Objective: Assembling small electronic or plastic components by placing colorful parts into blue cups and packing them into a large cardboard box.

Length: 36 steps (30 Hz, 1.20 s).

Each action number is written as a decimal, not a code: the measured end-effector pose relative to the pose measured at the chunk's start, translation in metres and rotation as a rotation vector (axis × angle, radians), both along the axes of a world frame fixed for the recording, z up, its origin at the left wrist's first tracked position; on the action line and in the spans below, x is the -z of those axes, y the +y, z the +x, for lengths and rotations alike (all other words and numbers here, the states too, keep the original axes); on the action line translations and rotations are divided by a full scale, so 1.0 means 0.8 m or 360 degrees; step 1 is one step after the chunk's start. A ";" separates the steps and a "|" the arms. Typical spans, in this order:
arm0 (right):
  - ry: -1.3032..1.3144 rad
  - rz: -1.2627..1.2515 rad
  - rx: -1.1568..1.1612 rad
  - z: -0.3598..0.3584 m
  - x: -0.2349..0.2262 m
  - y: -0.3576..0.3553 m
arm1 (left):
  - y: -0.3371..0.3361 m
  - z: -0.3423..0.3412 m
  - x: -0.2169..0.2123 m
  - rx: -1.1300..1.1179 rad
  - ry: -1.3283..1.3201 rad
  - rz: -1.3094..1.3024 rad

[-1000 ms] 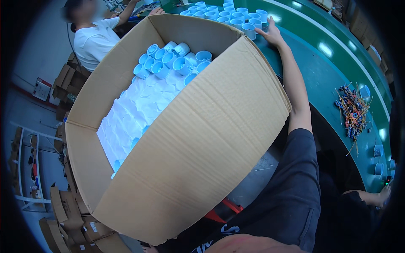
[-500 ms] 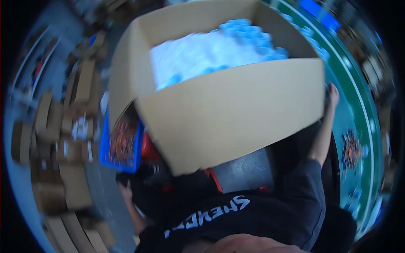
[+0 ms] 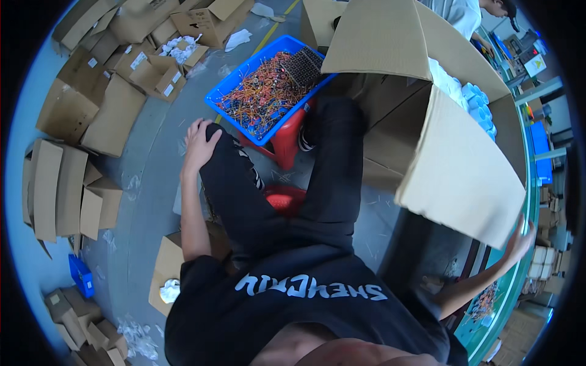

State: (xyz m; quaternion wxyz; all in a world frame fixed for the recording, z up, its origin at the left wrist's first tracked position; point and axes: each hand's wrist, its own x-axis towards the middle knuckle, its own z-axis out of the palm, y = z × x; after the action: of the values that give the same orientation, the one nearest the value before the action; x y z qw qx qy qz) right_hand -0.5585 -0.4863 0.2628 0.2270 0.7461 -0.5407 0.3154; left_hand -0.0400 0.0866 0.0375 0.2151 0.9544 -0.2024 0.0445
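My left hand [image 3: 200, 145] lies over my left knee with its fingers spread, holding nothing. At the right, my right hand [image 3: 519, 243] is at the outer corner of a large cardboard box's [image 3: 467, 174] raised flap, beside the green-edged bench. Its visible fingers are stretched apart, and some of the hand is hard to make out. Inside the box are light blue, cup-like pieces [image 3: 480, 108] and white wrapping [image 3: 447, 82]. In front of my knees, a blue tray [image 3: 247, 135] holds a heap of small parts with orange and red wires [image 3: 265, 91].
Red plastic stools [image 3: 285, 143] stand below the tray and between my legs. Cardboard boxes [image 3: 64, 104] are piled along the left, with plastic scraps on the floor. A green bench [image 3: 519, 274] runs down the right, bearing a bunch of wired parts. Another person [image 3: 455, 15] is at the far right.
The view has swung, so the big box now appears farther right and the blue tray nearer the middle. My left hand is still at my knee, my right hand still beside the box.
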 end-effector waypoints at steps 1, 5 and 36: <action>-0.0166 0.0475 -0.0294 0.004 -0.006 -0.015 | -0.005 0.004 -0.011 0.0015 -0.0047 -0.0061; 0.0170 0.0482 -0.0543 0.087 -0.030 0.016 | -0.066 -0.009 -0.068 0.0502 -0.0106 -0.0239; 0.1061 0.2179 0.0399 0.292 0.071 -0.318 | -0.209 0.180 0.086 0.0906 0.0649 0.0004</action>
State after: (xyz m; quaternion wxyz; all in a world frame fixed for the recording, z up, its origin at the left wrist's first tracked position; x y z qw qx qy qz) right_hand -0.3248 -0.7411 0.2061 -0.1002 0.7090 -0.5987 -0.3588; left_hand 0.1036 -0.0809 -0.0316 0.2536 0.8491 -0.4134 -0.2092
